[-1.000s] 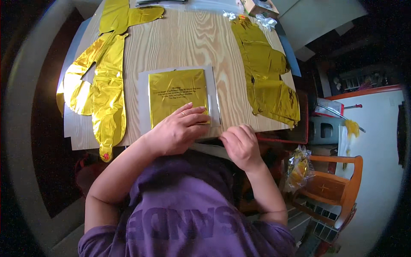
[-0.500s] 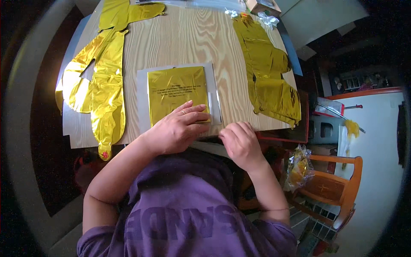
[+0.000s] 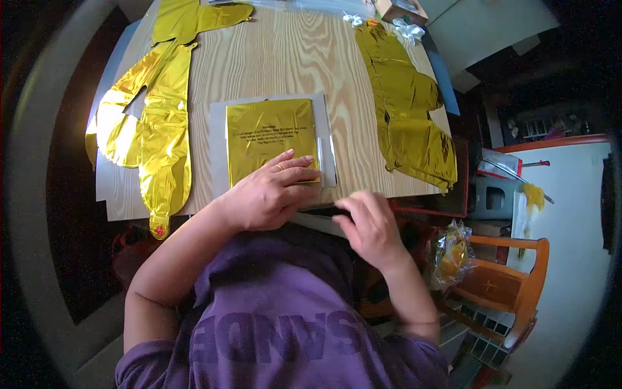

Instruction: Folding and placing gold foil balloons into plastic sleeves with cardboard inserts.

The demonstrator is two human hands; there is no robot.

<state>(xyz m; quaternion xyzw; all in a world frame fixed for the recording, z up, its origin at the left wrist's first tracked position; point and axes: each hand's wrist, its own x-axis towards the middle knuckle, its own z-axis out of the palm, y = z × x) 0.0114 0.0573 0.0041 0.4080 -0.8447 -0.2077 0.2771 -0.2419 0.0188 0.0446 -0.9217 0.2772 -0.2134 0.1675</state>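
Observation:
A folded square of gold foil (image 3: 269, 113) in a clear printed bag lies at the table's near edge. Under it shows a larger pale, see-through sheet or sleeve (image 3: 218, 139). My left hand (image 3: 269, 191), with a ring on one finger, lies over the foil's lower right part, fingers stretched out. Just right of the packet, by the table edge, my right hand (image 3: 370, 225) is raised with bent fingers. Its thumb stands apart from the forefinger, and nothing shows between them. The left hand hides the packet's lower right corner.
Flat gold foil balloons lie on the wooden table (image 3: 278, 58): one at left (image 3: 165, 129), another at right (image 3: 408, 104). A cardboard box (image 3: 402, 11) and white crumpled pieces (image 3: 408, 31) are at the far right. A wooden chair (image 3: 499, 282) stands beside me, near a clear bag (image 3: 452, 256).
My right hand has drawn slightly away from the table edge, its thumb and fingers parting. My left hand stays on the packet.

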